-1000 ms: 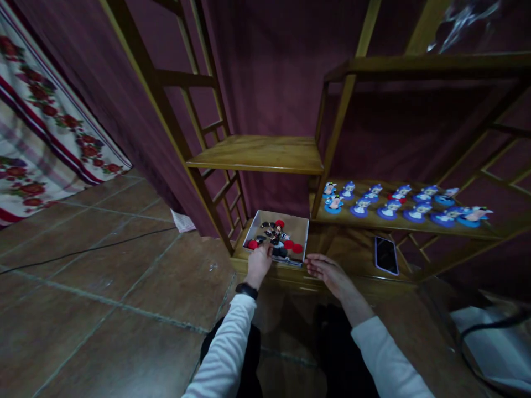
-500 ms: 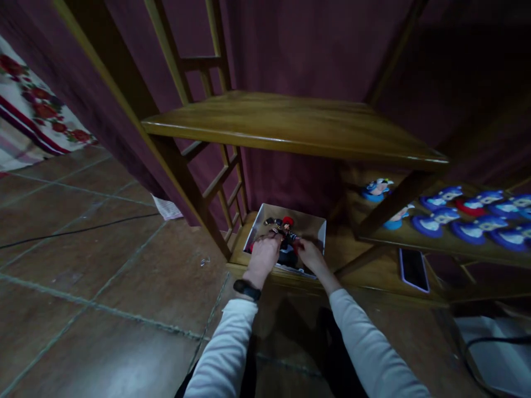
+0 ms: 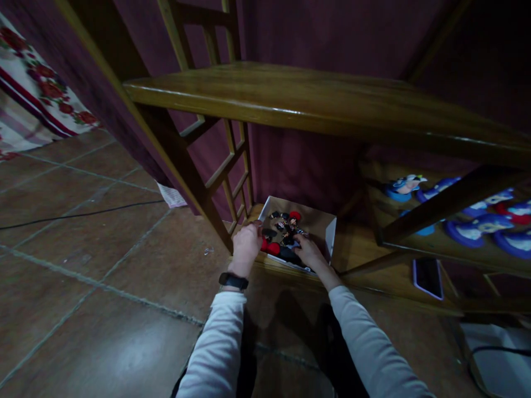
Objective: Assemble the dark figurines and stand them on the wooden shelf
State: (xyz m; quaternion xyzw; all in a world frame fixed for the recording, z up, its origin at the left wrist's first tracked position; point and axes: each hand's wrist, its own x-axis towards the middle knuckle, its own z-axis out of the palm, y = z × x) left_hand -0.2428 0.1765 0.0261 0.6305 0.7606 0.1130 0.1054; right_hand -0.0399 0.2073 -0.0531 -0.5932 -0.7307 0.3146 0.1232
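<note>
A shallow white cardboard box with a brown inside sits on the low shelf. In it lie several small dark figurines, a round red piece, and larger red pieces and black pieces along the near side. My left hand is closed at the box's left wall, its fingertips over the edge. Inside the box, my right hand has its fingers bent together at the small dark figurines. What is between those fingertips is too small to make out.
A wooden shelf board juts out above the box. To the right, several blue and white figures stand on another shelf, behind a slanted post. A phone lies on the low board. A black cable crosses the tiled floor.
My left hand has moved left from the middle of the box to its left wall, uncovering the small figurines. My right hand stays in the box. The view has shifted slightly.
</note>
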